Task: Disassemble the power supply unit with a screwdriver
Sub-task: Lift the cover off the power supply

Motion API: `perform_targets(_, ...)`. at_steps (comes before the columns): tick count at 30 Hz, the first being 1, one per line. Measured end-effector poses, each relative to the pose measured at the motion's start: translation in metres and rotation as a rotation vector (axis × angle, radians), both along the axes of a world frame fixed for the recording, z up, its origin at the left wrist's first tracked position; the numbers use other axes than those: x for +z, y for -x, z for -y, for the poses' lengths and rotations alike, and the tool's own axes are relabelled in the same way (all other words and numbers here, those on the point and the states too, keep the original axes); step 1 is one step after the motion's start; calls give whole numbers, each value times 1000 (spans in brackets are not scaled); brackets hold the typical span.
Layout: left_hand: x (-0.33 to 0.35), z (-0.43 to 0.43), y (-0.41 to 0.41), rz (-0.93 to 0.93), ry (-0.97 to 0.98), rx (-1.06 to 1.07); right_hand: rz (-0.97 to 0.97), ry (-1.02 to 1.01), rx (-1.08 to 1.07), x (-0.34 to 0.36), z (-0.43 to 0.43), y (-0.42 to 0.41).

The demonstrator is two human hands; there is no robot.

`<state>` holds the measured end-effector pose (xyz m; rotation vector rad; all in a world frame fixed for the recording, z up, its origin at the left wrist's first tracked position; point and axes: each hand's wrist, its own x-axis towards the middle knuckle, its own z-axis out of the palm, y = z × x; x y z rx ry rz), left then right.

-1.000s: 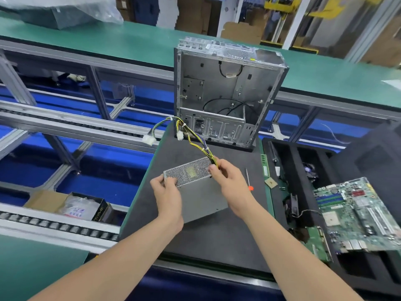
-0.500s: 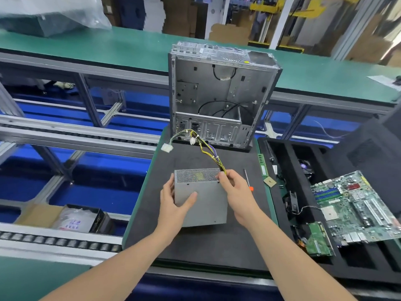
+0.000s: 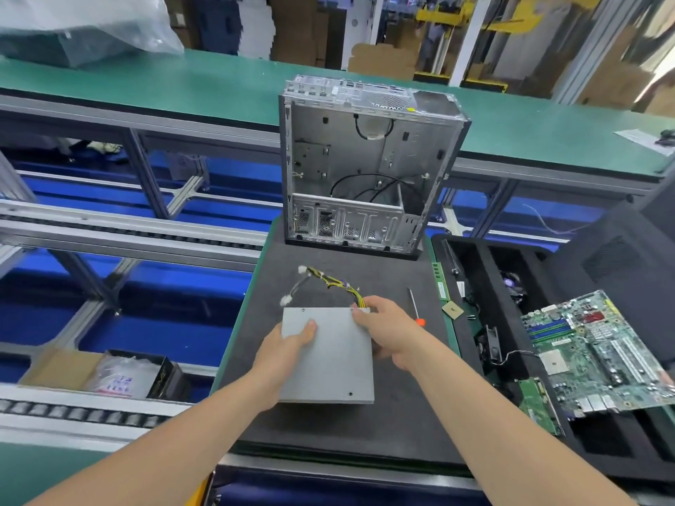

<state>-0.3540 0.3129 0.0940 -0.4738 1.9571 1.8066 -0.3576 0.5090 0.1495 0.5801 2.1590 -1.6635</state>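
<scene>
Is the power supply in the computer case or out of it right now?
Out. The power supply is in front of the case, above the black mat, held by the left hand and right hand.

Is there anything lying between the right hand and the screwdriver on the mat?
Nothing visible. The screwdriver lies on the dark mat just right of the right hand, with only bare mat between them. That hand holds the power supply unit, though, so it must let go first.
</scene>
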Motion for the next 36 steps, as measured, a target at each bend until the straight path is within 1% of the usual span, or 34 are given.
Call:
perform_targets(5,-2,-4,10,69,63,-55,101,8,17,-2,-7,-1)
perform_targets(9,-5,-9,15,118,86,-71,168,69,-14,-15,-13,-3)
perform_targets(14,-5,-10,18,186,49,-84,208,168,-122,-34,-22,-9)
perform_targets(17,-2,-11,19,208,26,-82,262,253,-132,-37,-23,-12)
perform_targets(22,13,-13,20,244,19,-78,260,261,-100,-24,-17,-11)
perform_targets(27,30,-12,22,264,27,-91,267,280,-166,-8,-21,-13)
perform_targets(32,41,-8,31,296,-41,-96,265,235,-166,11,-22,-15)
perform_targets(36,62,-2,42,303,-119,-139,199,208,-128,33,-23,-14)
